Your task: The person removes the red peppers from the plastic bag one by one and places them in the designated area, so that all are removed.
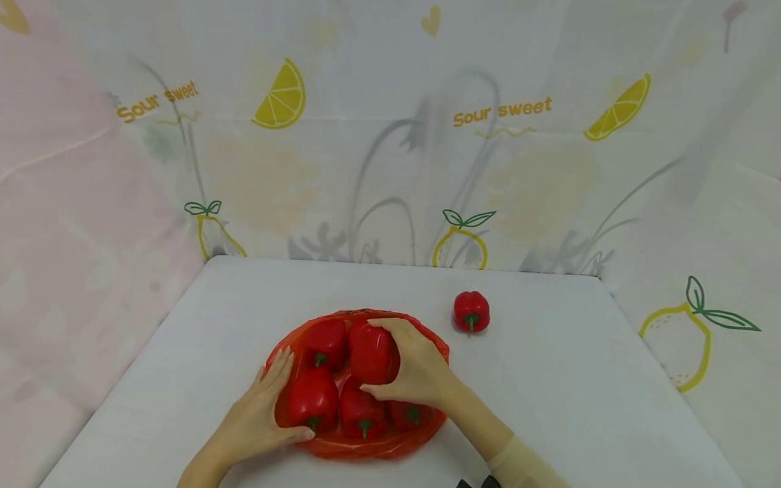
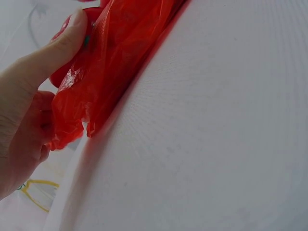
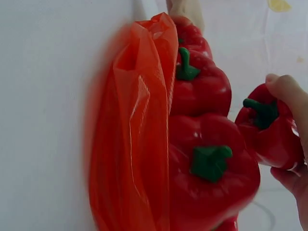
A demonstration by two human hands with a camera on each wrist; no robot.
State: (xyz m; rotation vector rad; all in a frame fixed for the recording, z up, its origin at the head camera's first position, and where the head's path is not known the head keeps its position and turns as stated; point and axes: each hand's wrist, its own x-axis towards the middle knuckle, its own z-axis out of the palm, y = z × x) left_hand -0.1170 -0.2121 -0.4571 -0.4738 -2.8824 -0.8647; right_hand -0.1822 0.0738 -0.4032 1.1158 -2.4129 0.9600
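Note:
My right hand (image 1: 421, 366) grips a glossy red bell pepper (image 1: 371, 354), thumb on the near side and fingers over the far side. In the right wrist view this held pepper (image 3: 269, 127) shows its green stem and sits beside the other peppers. Several more red bell peppers (image 1: 313, 400) lie in an orange-red plastic bag (image 1: 360, 449) whose mouth is spread wide. My left hand (image 1: 259, 410) rests at the bag's left side with fingers extended, its thumb against the front-left pepper. In the left wrist view the thumb (image 2: 65, 43) lies over the pepper, above the bag's crinkled side (image 2: 120, 53).
One more red bell pepper (image 1: 471, 312) lies on the white table (image 1: 549, 379), behind and to the right of the bag. A printed cloth (image 1: 378, 135) with lemon drawings hangs behind the table and along its sides.

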